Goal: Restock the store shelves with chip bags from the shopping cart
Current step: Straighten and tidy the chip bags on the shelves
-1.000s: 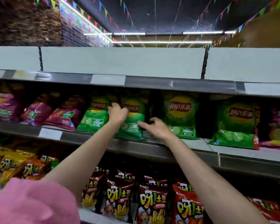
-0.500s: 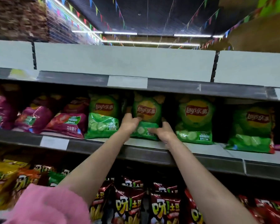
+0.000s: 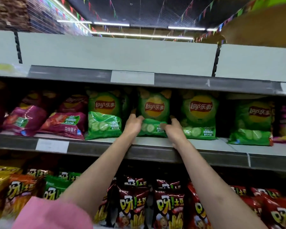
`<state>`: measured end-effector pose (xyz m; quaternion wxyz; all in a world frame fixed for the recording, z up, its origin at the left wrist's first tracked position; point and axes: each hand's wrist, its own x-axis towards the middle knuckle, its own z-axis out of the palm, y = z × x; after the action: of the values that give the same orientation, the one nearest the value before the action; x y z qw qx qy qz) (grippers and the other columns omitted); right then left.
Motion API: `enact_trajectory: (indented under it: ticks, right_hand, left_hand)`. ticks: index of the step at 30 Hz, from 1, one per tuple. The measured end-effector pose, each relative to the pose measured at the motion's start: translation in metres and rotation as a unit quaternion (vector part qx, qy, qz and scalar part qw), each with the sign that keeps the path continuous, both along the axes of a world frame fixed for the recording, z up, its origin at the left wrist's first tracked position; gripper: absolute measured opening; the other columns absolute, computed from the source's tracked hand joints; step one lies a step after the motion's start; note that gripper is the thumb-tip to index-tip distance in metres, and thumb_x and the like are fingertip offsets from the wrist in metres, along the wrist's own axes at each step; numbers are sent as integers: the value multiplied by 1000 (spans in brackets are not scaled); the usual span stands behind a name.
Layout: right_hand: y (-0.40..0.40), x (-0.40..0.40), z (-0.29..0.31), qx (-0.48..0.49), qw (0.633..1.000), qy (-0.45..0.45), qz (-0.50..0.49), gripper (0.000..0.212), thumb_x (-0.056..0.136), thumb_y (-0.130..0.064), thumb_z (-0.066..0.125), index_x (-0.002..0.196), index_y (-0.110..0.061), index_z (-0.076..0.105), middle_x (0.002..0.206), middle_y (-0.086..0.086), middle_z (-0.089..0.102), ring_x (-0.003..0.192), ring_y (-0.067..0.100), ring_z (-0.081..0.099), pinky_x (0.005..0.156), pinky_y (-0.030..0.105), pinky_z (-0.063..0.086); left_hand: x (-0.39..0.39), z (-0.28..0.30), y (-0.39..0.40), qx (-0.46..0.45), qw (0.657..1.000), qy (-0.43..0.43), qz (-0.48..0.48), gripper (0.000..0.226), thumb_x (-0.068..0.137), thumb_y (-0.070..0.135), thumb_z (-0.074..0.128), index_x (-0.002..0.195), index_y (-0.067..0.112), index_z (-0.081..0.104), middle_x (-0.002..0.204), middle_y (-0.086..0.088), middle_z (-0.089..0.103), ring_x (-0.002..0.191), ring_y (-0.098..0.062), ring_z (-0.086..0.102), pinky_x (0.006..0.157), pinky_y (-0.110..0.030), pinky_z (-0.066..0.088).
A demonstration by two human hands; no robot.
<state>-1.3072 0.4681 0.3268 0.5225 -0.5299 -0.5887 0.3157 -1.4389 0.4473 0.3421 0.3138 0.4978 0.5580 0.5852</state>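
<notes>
Glossy green plastic chip bag (image 3: 153, 113) stands upright at frame centre on grey metal middle shelf (image 3: 155, 152), between two matching green bags. Left hand (image 3: 133, 124) and right hand (image 3: 174, 128) each clamp its lower corners. Placement seems nearly finished; release remains. Shopping cart out of frame, remaining stock unknown. Shelf depth behind bags dark.

Mid-frame, the green bag (image 3: 153, 113) stands between two green neighbours (image 3: 104, 115) (image 3: 199, 116), with dark gaps either side just wide enough for fingers. The upper shelf edge (image 3: 89, 76) sits close above the bag tops. A bare strip of shelf (image 3: 155, 142) lies open in front, widening toward right of frame.
</notes>
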Motion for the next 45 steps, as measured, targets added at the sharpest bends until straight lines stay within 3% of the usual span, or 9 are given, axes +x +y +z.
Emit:
enact_trajectory:
  ticks: [8, 15, 21, 27, 31, 36, 39, 42, 45]
  right_hand:
    - [-28, 0, 14, -6, 986, -151, -73, 57, 95, -23, 57, 141, 0, 34, 138, 21, 48, 126, 35, 46, 96, 31, 39]
    - [-51, -12, 11, 194, 953, -131, -191, 50, 86, -12, 64, 129, 4, 43, 133, 22, 39, 124, 36, 40, 107, 41, 32]
    - [-66, -79, 19, 313, 938, -135, -65, 23, 88, 1, 57, 110, 1, 62, 111, 17, 60, 96, 25, 60, 89, 24, 42]
    - [-57, -132, 27, 72, 965, -249, 45, 58, 95, -34, 56, 137, 1, 39, 138, 22, 46, 128, 34, 44, 97, 30, 34]
    - [-46, -137, 28, -39, 976, -195, 88, 78, 87, -42, 65, 142, 2, 30, 145, 19, 40, 133, 32, 40, 102, 30, 35]
    - [-39, -138, 25, -25, 993, -75, 84, 52, 77, -23, 79, 117, -6, 51, 121, 14, 61, 109, 29, 58, 94, 36, 48]
    - [-41, -137, 29, -5, 992, -120, 48, 50, 83, -24, 73, 121, -3, 48, 121, 15, 57, 112, 31, 55, 88, 32, 44]
    - [-39, -137, 33, -32, 983, -174, 45, 46, 88, -27, 68, 121, -2, 49, 124, 16, 56, 113, 32, 55, 89, 32, 44]
    - [-36, -138, 32, -45, 977, -204, 43, 45, 90, -28, 65, 121, 1, 51, 125, 17, 56, 114, 33, 55, 89, 33, 45]
  left_hand:
    - [0, -3, -2, -9, 993, 115, 5, 31, 98, 16, 42, 123, -2, 45, 120, -22, 54, 98, -29, 51, 77, -31, 36]
    - [-13, 3, -36, 211, 953, 204, 66, 37, 92, 0, 46, 128, -4, 42, 127, -23, 40, 122, -35, 39, 100, -28, 25]
    - [-64, 15, -53, 218, 930, 217, 199, 44, 84, -5, 46, 128, -7, 41, 134, -29, 31, 128, -45, 26, 110, -39, 14]
    - [-116, 17, -54, 85, 967, 140, 194, 54, 87, -8, 42, 139, -7, 26, 148, -28, 13, 141, -40, 11, 116, -37, 10]
    - [-124, 22, -47, 20, 984, 118, 131, 51, 94, 2, 43, 140, -9, 23, 148, -27, 18, 139, -39, 21, 112, -35, 19]
    - [-122, 28, -40, 34, 994, 52, 85, 41, 91, 3, 48, 131, -1, 40, 125, -14, 50, 119, -32, 48, 103, -43, 42]
    - [-116, 31, -34, 69, 994, 50, 75, 50, 89, -4, 46, 138, -1, 37, 116, -6, 45, 115, -22, 45, 101, -30, 38]
    - [-110, 24, -29, 45, 993, 72, 83, 45, 90, -4, 43, 135, -3, 41, 123, -20, 51, 119, -32, 48, 101, -35, 42]
    - [-110, 19, -25, -2, 990, 100, 100, 31, 92, -2, 41, 121, -11, 49, 106, -22, 54, 105, -33, 54, 88, -35, 45]
